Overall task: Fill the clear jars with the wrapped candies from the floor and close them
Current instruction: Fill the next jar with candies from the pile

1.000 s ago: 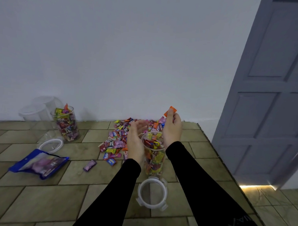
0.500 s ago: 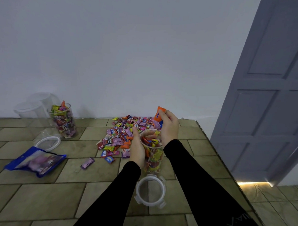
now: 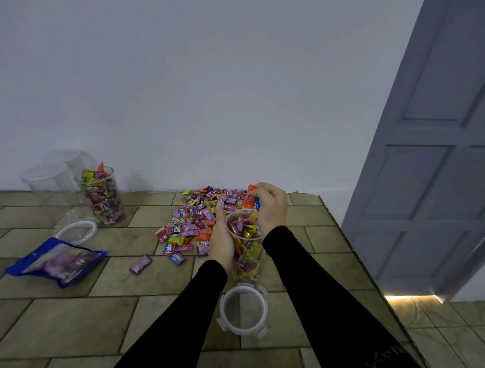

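Head view: left hand [image 3: 222,240] wraps the side of a clear jar [image 3: 246,253], part-full w/ candies, standing on the tiled floor [image 3: 62,329]. Right hand [image 3: 271,206] pinches an orange candy [image 3: 248,196] just above the jar's rim. Candy pile [image 3: 195,218] lies behind the jar, by the wall. Loose lid [image 3: 243,309] sits near side of jar. Another full jar [image 3: 101,197] stands well to the left.

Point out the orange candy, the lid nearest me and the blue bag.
orange candy [image 3: 248,197]: head view, middle of wrapper.
clip lid [image 3: 222,308]: head view, left rim.
blue bag [image 3: 55,260]: head view, clear front panel.
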Motion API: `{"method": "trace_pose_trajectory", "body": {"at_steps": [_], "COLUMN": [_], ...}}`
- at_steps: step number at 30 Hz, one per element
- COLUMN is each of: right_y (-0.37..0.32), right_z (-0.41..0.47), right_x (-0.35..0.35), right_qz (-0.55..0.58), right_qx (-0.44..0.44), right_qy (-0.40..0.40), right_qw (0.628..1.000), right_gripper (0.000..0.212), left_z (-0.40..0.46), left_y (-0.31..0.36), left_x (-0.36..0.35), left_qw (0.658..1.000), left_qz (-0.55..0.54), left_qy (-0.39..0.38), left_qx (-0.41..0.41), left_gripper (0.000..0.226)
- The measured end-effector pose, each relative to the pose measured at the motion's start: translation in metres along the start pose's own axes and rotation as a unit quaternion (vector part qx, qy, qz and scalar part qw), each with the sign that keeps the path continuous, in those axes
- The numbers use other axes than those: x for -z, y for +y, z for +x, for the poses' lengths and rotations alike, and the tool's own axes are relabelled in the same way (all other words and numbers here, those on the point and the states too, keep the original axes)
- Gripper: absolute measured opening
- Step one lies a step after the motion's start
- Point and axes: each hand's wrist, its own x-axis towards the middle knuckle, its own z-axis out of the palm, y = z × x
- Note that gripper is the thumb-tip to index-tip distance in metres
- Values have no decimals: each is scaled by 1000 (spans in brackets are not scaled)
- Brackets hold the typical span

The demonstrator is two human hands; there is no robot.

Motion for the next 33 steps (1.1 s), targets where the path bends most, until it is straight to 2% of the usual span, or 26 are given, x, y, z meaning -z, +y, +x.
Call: {"method": "trace_pose_trajectory", "body": {"at_steps": [6,14,20,29,33], "right_y": [-3,3,-2,-1,0], "right_z": [-2,-1,-3,4,2], "right_x": [2,3,2,4,8], "right_qz": [9,-32,14,-29,-63], "right_qx": [13,22,-16,-70,-28], "right_qy": [-37,-47,-51,-171,-140], "right_qw": [999,998,998,982,988], "right_gripper": [18,30,18,32,24], "left_z": [2,-4,-6,-5,-11], "left_y": [0,4,5,7,11], "left_x": [1,-5,-2,-1,-2], "left_qw": [1000,999,999,997,995], "left_qz": [9,4,14,48,63], "left_qy": [-7,-36,-41,-48,-80], "left_qx": [-3,-13,-26,-25,-22], "left_gripper": [76,68,72,64,59]}}
